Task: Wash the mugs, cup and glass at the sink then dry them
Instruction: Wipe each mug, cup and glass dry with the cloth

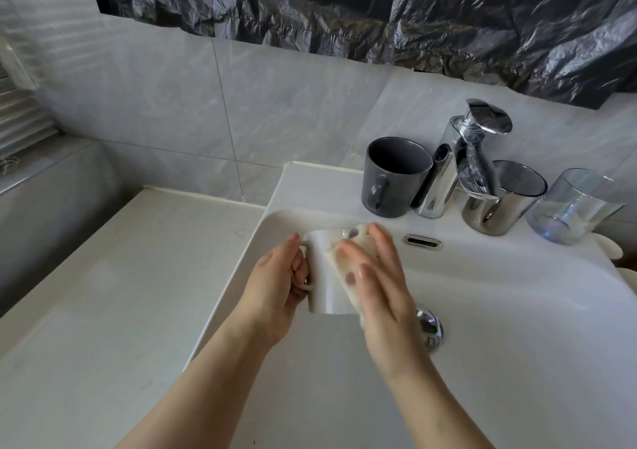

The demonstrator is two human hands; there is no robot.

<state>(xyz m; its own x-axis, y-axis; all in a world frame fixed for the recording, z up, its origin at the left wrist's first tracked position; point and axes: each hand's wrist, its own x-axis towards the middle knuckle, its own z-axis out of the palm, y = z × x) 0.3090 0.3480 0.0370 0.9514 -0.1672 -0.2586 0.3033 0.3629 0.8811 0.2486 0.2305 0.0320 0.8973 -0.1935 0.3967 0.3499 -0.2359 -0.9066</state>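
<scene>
While the left hand (275, 283) grips the white mug (324, 276) by its handle, fingers curled through the loop and thumb lying along the top of it, the mug hangs over the left part of the sink (482, 276) basin, upright and tipped slightly away, clear of the basin floor. The right hand (382, 290) lies flat against the mug's right side with its fingers straight and close together, pressing a pale sponge (344, 269) onto the wall of the mug; the sponge (beige, with a few dark spots) peeks out above the fingertips near the rim and below the palm. Whether the thumb hooks behind it cannot be seen.

On the back ledge of the sink stand 3 other vessels. A grey mug (393, 180) sits just left of the chrome faucet (465, 159), handle turned toward the camera. A chrome cup (499, 207) stands just right of the faucet, partly under its spout, and a clear glass (575, 207) with a faint iridescent tint stands beside the cup, farther right. All 3 are upright.

Below the ledge is the overflow slot (422, 242), and the drain (431, 328) shows just beyond the right wrist. A pale counter (103, 310) runs off to the left, and crumpled black plastic sheet (344, 7) hangs on the tiled wall (155, 104) above.
</scene>
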